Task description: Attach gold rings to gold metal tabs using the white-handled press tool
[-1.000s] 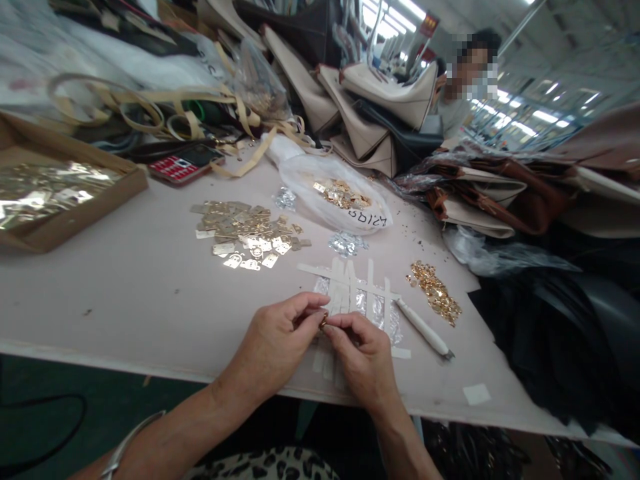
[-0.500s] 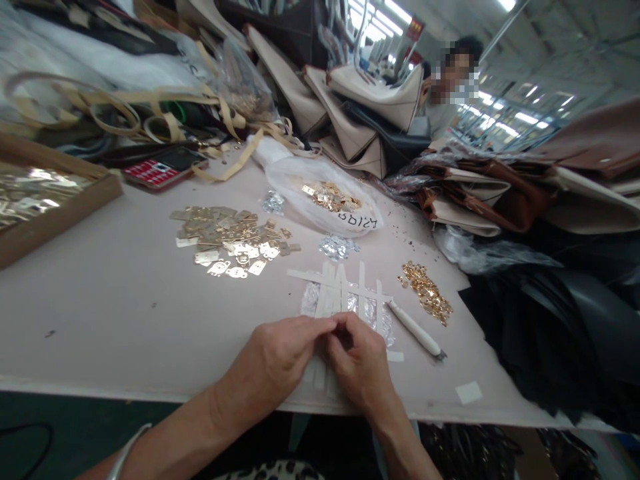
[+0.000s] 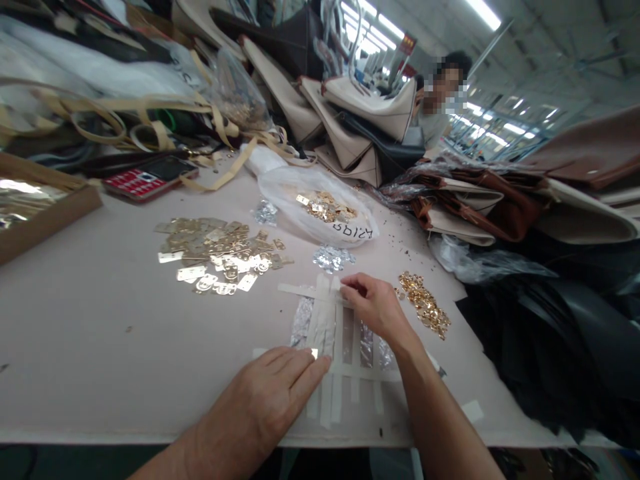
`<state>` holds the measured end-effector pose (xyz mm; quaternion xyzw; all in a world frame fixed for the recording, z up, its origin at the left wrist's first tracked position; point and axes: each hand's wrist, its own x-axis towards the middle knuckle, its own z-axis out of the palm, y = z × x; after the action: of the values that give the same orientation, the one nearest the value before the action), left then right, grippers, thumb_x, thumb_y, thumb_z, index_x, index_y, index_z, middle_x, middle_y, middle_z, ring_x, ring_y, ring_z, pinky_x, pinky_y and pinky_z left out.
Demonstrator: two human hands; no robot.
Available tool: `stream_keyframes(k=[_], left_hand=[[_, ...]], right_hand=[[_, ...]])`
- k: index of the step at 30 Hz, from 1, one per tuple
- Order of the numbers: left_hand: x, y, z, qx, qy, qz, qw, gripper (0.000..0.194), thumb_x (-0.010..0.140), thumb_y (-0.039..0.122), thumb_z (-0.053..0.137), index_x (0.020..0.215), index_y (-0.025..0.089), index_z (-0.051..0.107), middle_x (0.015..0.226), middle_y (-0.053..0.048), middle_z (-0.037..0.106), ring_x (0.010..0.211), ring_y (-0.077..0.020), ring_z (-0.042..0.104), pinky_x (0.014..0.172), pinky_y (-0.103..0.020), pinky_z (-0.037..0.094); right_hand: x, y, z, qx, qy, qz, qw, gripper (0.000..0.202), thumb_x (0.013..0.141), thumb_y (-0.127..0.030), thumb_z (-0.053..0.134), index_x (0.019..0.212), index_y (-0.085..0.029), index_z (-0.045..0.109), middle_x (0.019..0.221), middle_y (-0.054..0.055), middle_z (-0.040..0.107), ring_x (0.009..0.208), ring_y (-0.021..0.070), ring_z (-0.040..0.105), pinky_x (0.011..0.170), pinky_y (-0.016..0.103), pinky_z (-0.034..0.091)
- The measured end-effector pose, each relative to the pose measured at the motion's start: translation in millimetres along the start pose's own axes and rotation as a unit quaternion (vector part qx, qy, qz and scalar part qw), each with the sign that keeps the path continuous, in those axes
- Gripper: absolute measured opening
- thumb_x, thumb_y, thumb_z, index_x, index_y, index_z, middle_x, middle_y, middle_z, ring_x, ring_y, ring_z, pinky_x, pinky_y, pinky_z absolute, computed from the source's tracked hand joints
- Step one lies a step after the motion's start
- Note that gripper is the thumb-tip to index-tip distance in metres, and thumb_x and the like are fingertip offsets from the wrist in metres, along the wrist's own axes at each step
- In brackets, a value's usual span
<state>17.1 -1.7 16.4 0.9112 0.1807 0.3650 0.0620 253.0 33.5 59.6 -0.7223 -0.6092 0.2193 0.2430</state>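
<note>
White tape strips (image 3: 323, 320) lie lengthwise and crosswise on the table in a grid, with crinkled clear plastic (image 3: 301, 323) under part of it. My left hand (image 3: 270, 390) rests low over the strips, its thumb and forefinger closed around a small shiny gold metal plate (image 3: 314, 353). Farther up, my right hand (image 3: 375, 303) pinches at the top end of a tape strip; its fingertips partly hide that end. Just beyond the strips lies a pile of small silver pieces (image 3: 334, 257).
Flat gold plates (image 3: 220, 250) are heaped left of the strips, small gold fittings (image 3: 425, 303) to the right. Behind stands an open plastic bag (image 3: 305, 223) of gold parts. A cardboard box (image 3: 60, 213) is at left, black sheets (image 3: 520, 353) at right. Bags (image 3: 350, 143) and a person fill the back.
My hands have parted: the right moved up to the strips' far end, the left down and left. A gold plate now shows at my left fingertips. The view has shifted slightly.
</note>
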Motion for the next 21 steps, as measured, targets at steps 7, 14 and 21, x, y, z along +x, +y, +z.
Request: stream_keyframes(k=[7,14,21], left_hand=[[-14,-6,13.9,0.029,0.024,-0.030,0.999,0.033,0.104,0.013,0.032,0.114,0.012,0.064,0.114,-0.013,0.070,0.096,-0.0202,0.067,0.080,-0.031,0.059],[-15,-5,13.6,-0.051,-0.017,-0.025,0.998,0.029,0.105,0.017,0.037,0.111,0.012,0.064,0.110,-0.011,0.071,0.096,-0.0196,0.064,0.089,-0.034,0.054],[-20,-1,11.7,-0.039,-0.014,-0.052,0.998,0.028,0.100,0.016,0.042,0.116,0.015,0.066,0.119,-0.010,0.070,0.112,-0.0225,0.060,0.098,-0.038,0.050]], right_hand=[[60,6,11,-0.074,-0.038,-0.035,0.996,0.021,0.086,-0.027,0.064,0.101,-0.023,0.079,0.084,0.002,0.078,0.076,0.0184,0.068,0.071,0.030,0.047],[72,3,12,-0.113,-0.072,-0.040,0.990,0.015,0.083,-0.023,0.065,0.088,-0.023,0.079,0.083,0.002,0.079,0.076,0.0191,0.069,0.067,0.029,0.044],[70,-4,10,-0.130,-0.071,-0.058,0.987,0.012,0.081,-0.019,0.063,0.081,-0.020,0.075,0.079,0.004,0.076,0.074,0.0189,0.065,0.066,0.029,0.040]])
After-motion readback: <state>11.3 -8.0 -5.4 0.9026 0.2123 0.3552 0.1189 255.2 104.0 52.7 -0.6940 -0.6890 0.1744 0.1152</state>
